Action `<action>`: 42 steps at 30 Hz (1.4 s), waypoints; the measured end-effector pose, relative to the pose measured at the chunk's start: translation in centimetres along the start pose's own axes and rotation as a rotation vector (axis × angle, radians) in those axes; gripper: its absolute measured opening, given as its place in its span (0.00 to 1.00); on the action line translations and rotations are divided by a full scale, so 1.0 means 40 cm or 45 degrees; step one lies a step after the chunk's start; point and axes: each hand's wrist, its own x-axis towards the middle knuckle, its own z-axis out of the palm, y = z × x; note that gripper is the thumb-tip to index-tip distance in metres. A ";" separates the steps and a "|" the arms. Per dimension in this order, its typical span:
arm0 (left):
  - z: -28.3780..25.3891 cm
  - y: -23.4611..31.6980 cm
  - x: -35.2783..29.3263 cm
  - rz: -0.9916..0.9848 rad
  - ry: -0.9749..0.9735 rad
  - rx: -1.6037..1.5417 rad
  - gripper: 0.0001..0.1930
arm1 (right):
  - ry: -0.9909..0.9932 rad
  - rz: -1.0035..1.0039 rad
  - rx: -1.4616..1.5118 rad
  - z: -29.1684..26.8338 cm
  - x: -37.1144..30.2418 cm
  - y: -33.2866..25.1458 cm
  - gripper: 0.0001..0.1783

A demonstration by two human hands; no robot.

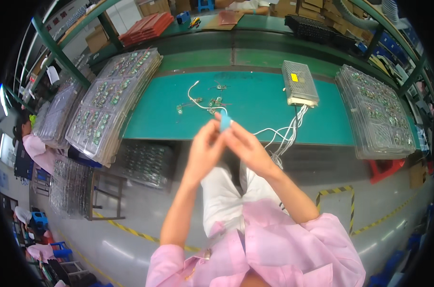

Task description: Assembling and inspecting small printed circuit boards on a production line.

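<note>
My left hand (203, 150) and my right hand (249, 149) meet just above the near edge of the green table, fingers pinched together. Between their fingertips is a small light-blue piece (225, 121), soft or tape-like in look; its exact kind is too small to make out. A white cable (205, 106) curves across the table and runs up to this blue piece. Just beyond my fingers lie several small green circuit boards (215, 102) with thin wires. One more board (179, 109) sits to their left, and another (221, 87) lies farther back.
Stacked clear trays of circuit boards stand at the left (109, 95) and right (377, 112). A metal power supply box (299, 81) trails white cables (287, 134) over the table's front edge. A green shelf frame (59, 52) rises behind. Other people sit at far left.
</note>
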 end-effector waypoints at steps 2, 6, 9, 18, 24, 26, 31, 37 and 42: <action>0.027 -0.006 -0.042 0.290 0.007 1.013 0.04 | -0.003 0.140 0.293 -0.035 -0.018 -0.011 0.29; 0.051 -0.033 -0.091 -0.025 -0.046 0.041 0.05 | 0.025 0.235 1.218 -0.017 -0.086 -0.119 0.31; 0.089 -0.002 -0.131 -0.091 -0.073 -0.205 0.06 | -0.097 -0.051 1.323 0.010 -0.115 -0.120 0.34; 0.099 0.093 -0.208 0.240 -0.169 0.211 0.06 | -0.200 -0.239 -0.165 -0.031 -0.101 -0.030 0.34; 0.096 0.044 -0.155 -0.071 -0.426 0.346 0.06 | -0.247 -0.204 0.063 -0.040 -0.072 -0.043 0.35; 0.091 0.028 -0.140 -0.190 -0.474 0.061 0.06 | -0.174 -0.080 0.691 -0.017 -0.075 -0.076 0.37; 0.093 0.025 -0.172 0.011 -0.470 0.426 0.10 | 0.175 -0.443 -0.183 0.033 -0.049 -0.058 0.37; 0.041 0.005 -0.160 0.077 -0.434 0.431 0.14 | 0.067 -0.323 -0.858 0.043 0.028 -0.043 0.33; 0.013 -0.034 -0.141 0.135 -0.472 0.436 0.15 | 0.047 -0.173 -0.775 0.032 0.044 -0.008 0.29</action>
